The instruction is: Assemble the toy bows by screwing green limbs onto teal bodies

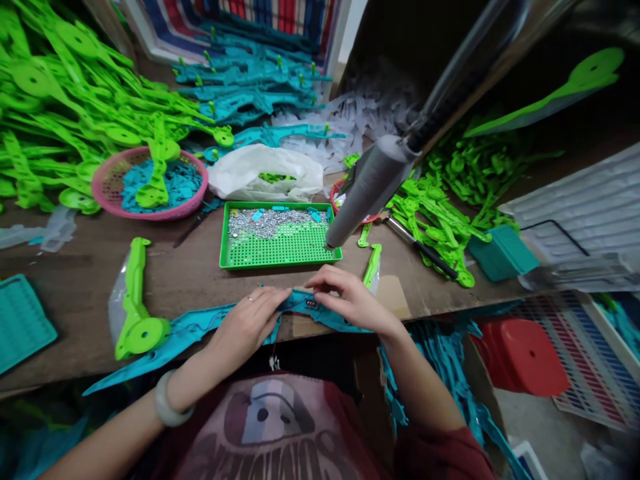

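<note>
A long blue plastic shell (201,323) lies across the front edge of the table, tapering to a point at its left. My left hand (253,319) is closed over its middle, fingers together and pressing on it. My right hand (347,298) bends over the shell's right part with thumb and fingers drawn together; whatever may be between the fingertips is hidden. Just beside the right thumb, a small coiled metal spring (311,304) sits in the shell. Left of the hands, a bright green part with a round disc (146,335) rests against the shell, a clear piece attached.
A green perforated tray (280,252) of small metal pieces stands ahead. A grey powered driver (373,187) hangs above its right corner. Behind are a pink basket (150,212), a white bag (225,175) and green part heaps (75,87). A black-handled hammer (425,250) lies right.
</note>
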Tool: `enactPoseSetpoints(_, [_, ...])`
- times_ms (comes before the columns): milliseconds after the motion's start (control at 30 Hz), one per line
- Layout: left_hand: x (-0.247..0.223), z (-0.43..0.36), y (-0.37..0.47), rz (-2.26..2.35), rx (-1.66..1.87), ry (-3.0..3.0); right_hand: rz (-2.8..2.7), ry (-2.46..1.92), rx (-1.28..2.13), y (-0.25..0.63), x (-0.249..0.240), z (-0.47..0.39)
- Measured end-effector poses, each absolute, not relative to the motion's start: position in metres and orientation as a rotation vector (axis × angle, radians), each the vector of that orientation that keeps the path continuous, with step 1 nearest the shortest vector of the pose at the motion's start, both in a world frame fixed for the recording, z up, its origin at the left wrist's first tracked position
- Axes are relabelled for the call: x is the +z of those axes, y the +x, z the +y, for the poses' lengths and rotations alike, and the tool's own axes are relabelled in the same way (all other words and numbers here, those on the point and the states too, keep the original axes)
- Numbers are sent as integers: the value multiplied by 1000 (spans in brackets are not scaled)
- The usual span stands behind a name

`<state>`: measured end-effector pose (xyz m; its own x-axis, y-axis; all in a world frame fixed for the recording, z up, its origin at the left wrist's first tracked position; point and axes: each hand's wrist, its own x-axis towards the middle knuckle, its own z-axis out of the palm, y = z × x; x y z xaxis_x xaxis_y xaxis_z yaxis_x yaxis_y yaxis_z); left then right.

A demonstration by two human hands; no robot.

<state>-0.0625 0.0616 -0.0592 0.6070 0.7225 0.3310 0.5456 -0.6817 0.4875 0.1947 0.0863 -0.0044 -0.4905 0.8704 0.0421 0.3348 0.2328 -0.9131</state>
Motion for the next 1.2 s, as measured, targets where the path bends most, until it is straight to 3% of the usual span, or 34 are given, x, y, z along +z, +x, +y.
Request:
enactPoseSetpoints(233, [-57,66,-63,941,720,2560,-1926,-1085,1312,203,1,103])
enactPoseSetpoints(667, [-61,62,-64,993,779,2455,-2063,-1517,297,233,-12,79])
enactPoseSetpoints(967, [-58,63,-63,987,767,2458,-2632,-1120,631,184,-7,96])
enactPoseSetpoints(1200, [-59,66,-66,882,753,2651,-2572,-1430,432,211,-11,96])
